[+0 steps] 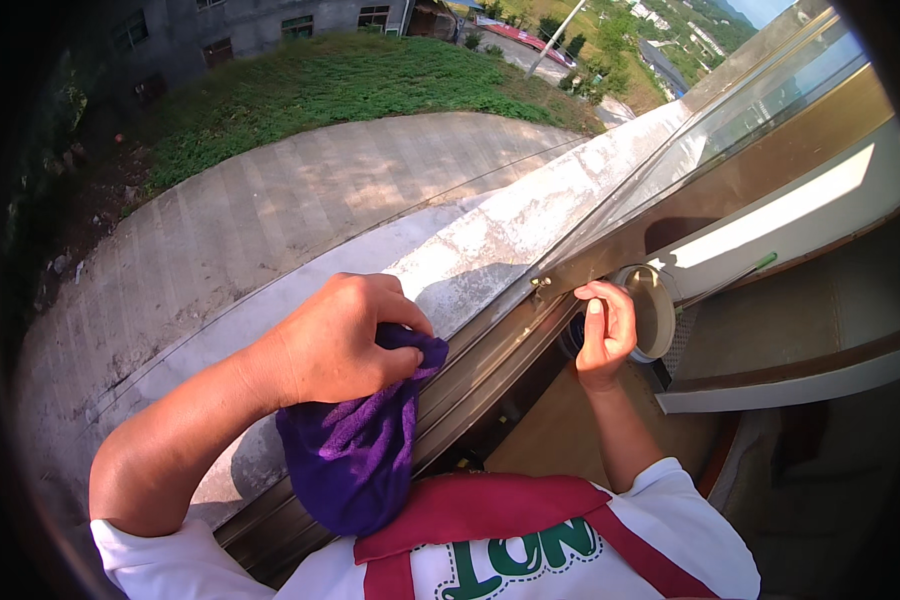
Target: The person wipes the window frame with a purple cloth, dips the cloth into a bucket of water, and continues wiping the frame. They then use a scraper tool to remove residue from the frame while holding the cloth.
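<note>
A purple cloth (352, 450) hangs from my left hand (360, 337), pinched between thumb and fingers above the metal window track (487, 367). My right hand (607, 330) is raised beside the lower corner of the brown sliding window frame (720, 180), its fingers curled with the tips close to the thumb. Whether it holds something small cannot be told. Near those fingertips, small metal fittings (541, 282) sit at the frame's corner. Just behind the right hand is a pale bucket (652, 311), partly covered by it.
Outside the window runs a weathered concrete ledge (465, 247), with a concrete road (307, 187) far below. A green-tipped stick (765, 260) leans by the bucket. A white-edged shelf or stair part (795, 394) lies inside at the right.
</note>
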`<state>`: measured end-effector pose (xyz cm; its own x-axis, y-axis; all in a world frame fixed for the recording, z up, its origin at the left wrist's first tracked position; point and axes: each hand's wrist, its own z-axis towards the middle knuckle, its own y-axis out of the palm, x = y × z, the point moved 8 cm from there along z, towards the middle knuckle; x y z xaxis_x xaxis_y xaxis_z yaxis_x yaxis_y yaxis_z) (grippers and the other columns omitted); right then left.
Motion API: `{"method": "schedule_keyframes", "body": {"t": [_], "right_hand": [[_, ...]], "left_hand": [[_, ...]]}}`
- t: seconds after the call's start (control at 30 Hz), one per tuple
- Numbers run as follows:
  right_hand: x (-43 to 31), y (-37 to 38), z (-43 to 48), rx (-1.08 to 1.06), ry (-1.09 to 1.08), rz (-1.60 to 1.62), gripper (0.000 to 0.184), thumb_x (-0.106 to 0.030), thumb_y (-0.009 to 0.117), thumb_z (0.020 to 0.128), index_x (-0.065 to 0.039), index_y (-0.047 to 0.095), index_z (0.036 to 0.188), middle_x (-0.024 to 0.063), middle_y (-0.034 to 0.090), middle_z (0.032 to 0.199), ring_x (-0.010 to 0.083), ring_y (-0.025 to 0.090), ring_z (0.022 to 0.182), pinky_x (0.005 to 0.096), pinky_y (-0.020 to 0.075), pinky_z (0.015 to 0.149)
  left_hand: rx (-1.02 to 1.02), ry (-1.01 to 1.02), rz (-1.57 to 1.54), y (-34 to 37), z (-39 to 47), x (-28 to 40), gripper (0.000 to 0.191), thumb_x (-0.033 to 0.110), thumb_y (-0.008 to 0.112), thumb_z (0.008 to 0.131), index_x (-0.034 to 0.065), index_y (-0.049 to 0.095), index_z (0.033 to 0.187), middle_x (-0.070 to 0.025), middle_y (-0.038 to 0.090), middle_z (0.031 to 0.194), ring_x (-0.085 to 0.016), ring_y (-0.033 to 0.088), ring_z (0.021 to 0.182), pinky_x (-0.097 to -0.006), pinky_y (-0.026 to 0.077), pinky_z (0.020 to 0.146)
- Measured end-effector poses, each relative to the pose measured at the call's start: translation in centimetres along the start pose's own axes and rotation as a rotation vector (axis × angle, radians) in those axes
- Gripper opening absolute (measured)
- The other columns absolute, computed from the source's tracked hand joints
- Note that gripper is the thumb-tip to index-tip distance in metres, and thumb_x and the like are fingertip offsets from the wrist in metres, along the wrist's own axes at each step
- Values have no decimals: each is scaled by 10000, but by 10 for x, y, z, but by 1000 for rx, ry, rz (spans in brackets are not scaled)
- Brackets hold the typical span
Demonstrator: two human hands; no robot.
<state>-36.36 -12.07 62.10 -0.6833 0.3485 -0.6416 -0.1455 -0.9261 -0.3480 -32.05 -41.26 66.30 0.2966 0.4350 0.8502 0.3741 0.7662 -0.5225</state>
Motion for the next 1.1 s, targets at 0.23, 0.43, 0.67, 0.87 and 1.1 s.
{"method": "schedule_keyframes", "body": {"t": [0.23, 0.43, 0.67, 0.87, 1.1], "right_hand": [[16, 3, -7, 130, 49, 104, 188, 46, 467, 969, 62, 568, 1127, 114, 629, 1010, 161, 600, 909, 286, 471, 860], [17, 13, -6, 150, -71, -59, 150, 71, 475, 932, 32, 573, 1038, 113, 554, 984, 173, 536, 846, 278, 458, 766], [13, 21, -8, 230, -239, -219, 186, -1, 502, 856, -8, 619, 1001, 133, 621, 921, 301, 568, 833, 391, 472, 776], [15, 20, -8, 235, -288, -211, 203, -42, 521, 829, -19, 636, 994, 131, 621, 911, 311, 567, 828, 414, 462, 798], [13, 20, -8, 231, -328, -219, 201, -43, 514, 837, -16, 634, 997, 129, 623, 898, 301, 570, 807, 413, 453, 788]], "left_hand": [[124, 75, -4, 28, 59, 11, 239, 116, 739, 763, 40, 739, 989, -153, 704, 937, -313, 680, 909, -387, 540, 830], [30, 61, 193, 79, 105, 8, 216, 141, 733, 777, 75, 749, 982, -143, 665, 949, -366, 660, 905, -430, 545, 814], [-121, 68, 246, 97, 111, 2, 266, 115, 700, 783, 127, 769, 1040, -142, 601, 1027, -343, 630, 1003, -433, 533, 828], [-240, 74, 233, 96, 106, 2, 326, 79, 703, 746, 143, 769, 1058, -140, 594, 996, -344, 618, 968, -427, 512, 828], [-474, 151, 213, 83, 79, 11, 238, 80, 702, 756, 111, 772, 982, -125, 589, 912, -315, 618, 911, -400, 501, 795]]}}
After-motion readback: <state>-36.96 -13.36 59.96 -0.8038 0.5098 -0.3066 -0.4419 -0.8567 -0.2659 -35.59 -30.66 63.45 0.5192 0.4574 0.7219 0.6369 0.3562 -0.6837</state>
